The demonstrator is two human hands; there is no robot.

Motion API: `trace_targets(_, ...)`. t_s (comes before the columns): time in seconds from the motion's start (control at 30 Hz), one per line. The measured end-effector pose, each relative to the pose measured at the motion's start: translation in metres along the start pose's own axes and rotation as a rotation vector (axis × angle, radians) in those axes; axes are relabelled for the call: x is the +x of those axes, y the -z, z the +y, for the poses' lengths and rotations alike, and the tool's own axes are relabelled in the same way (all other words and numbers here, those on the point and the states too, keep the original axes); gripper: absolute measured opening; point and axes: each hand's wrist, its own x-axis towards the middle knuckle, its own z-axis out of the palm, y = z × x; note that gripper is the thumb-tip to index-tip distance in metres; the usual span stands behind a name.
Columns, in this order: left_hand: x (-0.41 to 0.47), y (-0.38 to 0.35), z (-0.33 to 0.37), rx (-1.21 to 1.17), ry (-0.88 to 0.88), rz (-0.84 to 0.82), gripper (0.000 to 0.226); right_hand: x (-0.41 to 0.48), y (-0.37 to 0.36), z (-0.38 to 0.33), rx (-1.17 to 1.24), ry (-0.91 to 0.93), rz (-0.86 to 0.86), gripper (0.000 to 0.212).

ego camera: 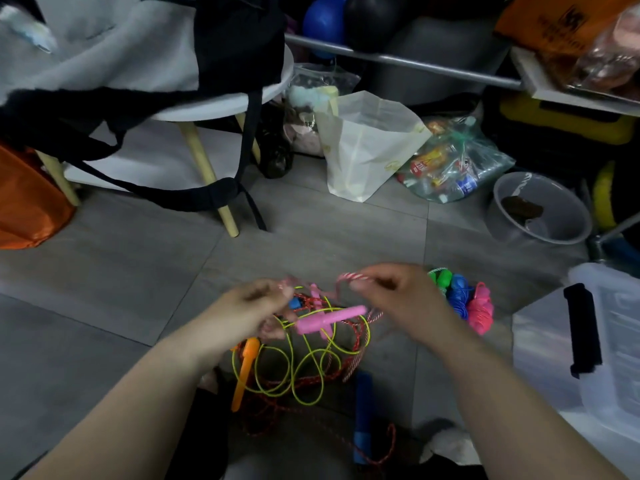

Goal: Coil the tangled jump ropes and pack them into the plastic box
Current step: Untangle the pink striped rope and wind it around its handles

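Kneeling-level view looked down at a grey tiled floor (pixel 104 271) where the tangled jump ropes (pixel 311 368) lay in a loose pile, near centre, between the person's forearms. Left grip (pixel 256 306) was raised just over the pile, fingers curled together on the left end of a pink handle (pixel 332 318), with pink strands showing at the thumb; the edges were blurred, so the exact contact was hard to read. Right grip (pixel 398 292) was just right of it, thumb and fingertips pinched together on a loop of pink-and-white rope (pixel 353 277) that ran back down toward the pink handle. Under both grips a yellow-green rope looped over a red braided rope (pixel 277 407). An orange handle (pixel 246 372) lay at the pile's left side and a blue handle (pixel 363 410) lay near, right of the loops. Coiled bundles (pixel 460 296) in green, blue and pink sat on the floor just right of the right grip, touching each other. The plastic box (pixel 616 341), clear with a black latch (pixel 583 329), stood at the right edge, apart from the bundles, with no rope visible in it. Farther off on the floor stood a white bag (pixel 363 150) and a grey bowl (pixel 543 209).
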Motion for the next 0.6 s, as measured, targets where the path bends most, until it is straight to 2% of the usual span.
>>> trace_targets(0.07, 0.001, -0.014, 0.0, -0.123, -0.008, -0.137, 0.018, -0.004, -0.016, -0.005, -0.049, 0.022, -0.147, 0.01)
trace_targets(0.13, 0.003, -0.023, 0.0, -0.234, -0.014, -0.175, 0.026, -0.006, -0.024, -0.004, -0.081, 0.053, -0.18, 0.012)
trace_targets(0.3, 0.004, -0.033, 0.005, -0.006, -0.022, -0.067, 0.027, -0.004, -0.027, 0.004, -0.191, 0.082, -0.115, 0.009)
trace_targets(0.43, 0.003, -0.029, 0.004, 0.126, -0.027, -0.062, 0.038, -0.002, -0.02, 0.006, -0.1, -0.008, -0.031, 0.024)
trace_targets(0.53, 0.001, -0.02, 0.006, -0.023, -0.027, -0.085, 0.057, 0.003, -0.003, 0.012, -0.067, -0.065, -0.002, 0.025)
trace_targets(0.6, 0.005, -0.002, 0.009, -0.235, -0.054, 0.057, 0.062, 0.004, 0.014, 0.02, -0.044, -0.097, 0.048, 0.024)
